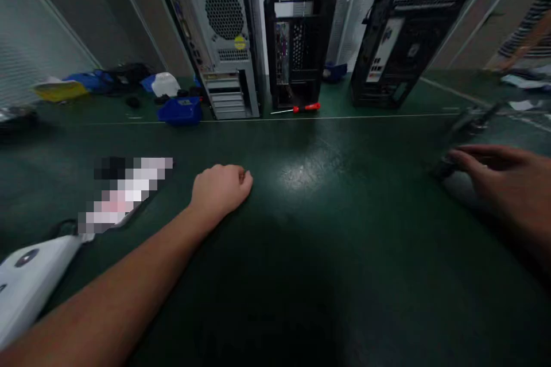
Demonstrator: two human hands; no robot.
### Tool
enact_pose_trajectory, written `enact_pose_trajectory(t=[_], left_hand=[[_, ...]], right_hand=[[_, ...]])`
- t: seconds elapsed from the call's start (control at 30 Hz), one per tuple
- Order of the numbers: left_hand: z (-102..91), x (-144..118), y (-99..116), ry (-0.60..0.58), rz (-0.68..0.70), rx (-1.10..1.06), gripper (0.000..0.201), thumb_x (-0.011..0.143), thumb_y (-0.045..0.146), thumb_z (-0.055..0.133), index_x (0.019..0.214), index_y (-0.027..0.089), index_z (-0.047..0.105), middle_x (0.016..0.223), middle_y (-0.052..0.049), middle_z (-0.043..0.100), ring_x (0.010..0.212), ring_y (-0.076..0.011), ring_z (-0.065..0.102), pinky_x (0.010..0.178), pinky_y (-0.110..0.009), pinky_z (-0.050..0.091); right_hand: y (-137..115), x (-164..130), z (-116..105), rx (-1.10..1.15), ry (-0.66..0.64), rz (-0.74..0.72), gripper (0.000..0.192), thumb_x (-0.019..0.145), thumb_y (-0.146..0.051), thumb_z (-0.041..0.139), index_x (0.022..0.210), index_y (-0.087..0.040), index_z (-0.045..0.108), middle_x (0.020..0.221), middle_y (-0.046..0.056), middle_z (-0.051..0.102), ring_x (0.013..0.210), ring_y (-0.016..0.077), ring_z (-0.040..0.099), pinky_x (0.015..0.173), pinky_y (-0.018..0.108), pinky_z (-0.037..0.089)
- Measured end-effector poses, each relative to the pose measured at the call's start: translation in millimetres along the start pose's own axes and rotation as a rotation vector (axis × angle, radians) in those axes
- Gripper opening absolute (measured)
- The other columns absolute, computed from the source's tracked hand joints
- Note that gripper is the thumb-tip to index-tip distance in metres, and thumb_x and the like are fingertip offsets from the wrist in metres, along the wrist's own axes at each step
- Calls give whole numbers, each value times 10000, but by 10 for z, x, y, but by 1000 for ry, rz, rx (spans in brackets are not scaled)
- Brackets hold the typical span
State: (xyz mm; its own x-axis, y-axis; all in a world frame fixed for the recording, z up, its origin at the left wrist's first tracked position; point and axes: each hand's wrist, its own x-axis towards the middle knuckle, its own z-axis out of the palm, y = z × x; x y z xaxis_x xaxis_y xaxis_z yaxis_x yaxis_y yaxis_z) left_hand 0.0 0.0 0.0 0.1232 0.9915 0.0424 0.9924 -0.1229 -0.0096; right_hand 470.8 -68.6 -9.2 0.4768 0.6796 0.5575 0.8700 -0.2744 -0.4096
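A dark green work mat (327, 252) fills the foreground, with a thin pale line drawn across it in front of three computer towers stood on end: a silver-grey tower (215, 34) to the left, a black open-framed tower (299, 28) in the middle and a black tower (408, 23) to the right. A red-handled screwdriver (301, 108) is laid just before the middle tower, touching the pale line. A blue box (179, 110) is seen beside the silver-grey tower, and a white device (30, 278) is found at the lower left edge.

The left hand (221, 188) is rested on the mat with the fingers curled into a loose fist; nothing is seen to be held in it. The right hand (501, 180) is laid flat near the right edge, fingers stretched leftwards, and its fingertips are placed on a dark, blurred object (467, 129) that runs up and away from them toward the far right. Whether that object is actually gripped cannot be told, since the area is smeared by motion. The object lies well apart from the left hand.
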Motion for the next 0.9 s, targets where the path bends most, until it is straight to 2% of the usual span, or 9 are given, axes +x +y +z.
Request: enact_pose_trajectory(t=[0.13, 0.3, 0.5, 0.57, 0.67, 0.8, 0.9], left_hand=[[1, 0, 12, 9, -9, 0, 524, 889, 546, 337, 804, 213, 733, 805, -117, 703, 724, -281, 641, 668, -382, 498], [-11, -3, -1, -7, 25, -39, 530, 894, 553, 333, 794, 212, 726, 772, -101, 690, 695, -263, 626, 650, -373, 491], [7, 1, -32, -2, 36, -41, 518, 900, 545, 329, 783, 224, 718, 754, -92, 682, 690, -270, 623, 621, -371, 480], [10, 1, -32, 4, 42, -33, 523, 900, 547, 330, 783, 218, 719, 758, -98, 683, 695, -270, 626, 625, -366, 480], [-1, -4, -19, 13, 41, -31, 530, 902, 548, 326, 795, 213, 723, 769, -103, 685, 700, -269, 627, 630, -364, 480], [-19, -11, -13, -8, 32, -53, 518, 907, 539, 330, 803, 214, 719, 752, -90, 684, 678, -254, 620, 627, -357, 479], [-16, -16, -17, 1, 50, -74, 510, 915, 533, 332, 800, 211, 710, 732, -81, 675, 648, -232, 605, 609, -334, 462]], right_hand=[[44, 27, 7, 11, -13, 59, 377, 757, -529, 704, 1046, -296, 767, 855, 25, 749, 749, 206, 683, 623, 303, 442], [41, 54, 18, 50, -63, 154, 341, 726, -475, 745, 1021, -307, 771, 868, 24, 742, 797, 215, 672, 695, 340, 453], [-281, 18, -76, 285, -210, 521, 431, 648, -403, 809, 1040, -234, 753, 830, 74, 710, 681, 189, 628, 579, 319, 434], [-339, 10, -93, 338, -215, 569, 457, 642, -394, 814, 1050, -201, 744, 858, 97, 708, 674, 184, 624, 577, 321, 435], [-342, -6, -99, 314, -232, 479, 492, 668, -446, 791, 1069, -166, 733, 916, 130, 708, 721, 190, 630, 608, 335, 441], [-276, -24, -95, 170, -382, 204, 486, 777, -545, 669, 1122, -207, 723, 1028, 120, 712, 870, 223, 646, 699, 355, 457], [-254, -20, -96, 0, -500, -23, 452, 833, -531, 616, 1178, -252, 700, 1077, 98, 709, 889, 236, 651, 705, 359, 465]])
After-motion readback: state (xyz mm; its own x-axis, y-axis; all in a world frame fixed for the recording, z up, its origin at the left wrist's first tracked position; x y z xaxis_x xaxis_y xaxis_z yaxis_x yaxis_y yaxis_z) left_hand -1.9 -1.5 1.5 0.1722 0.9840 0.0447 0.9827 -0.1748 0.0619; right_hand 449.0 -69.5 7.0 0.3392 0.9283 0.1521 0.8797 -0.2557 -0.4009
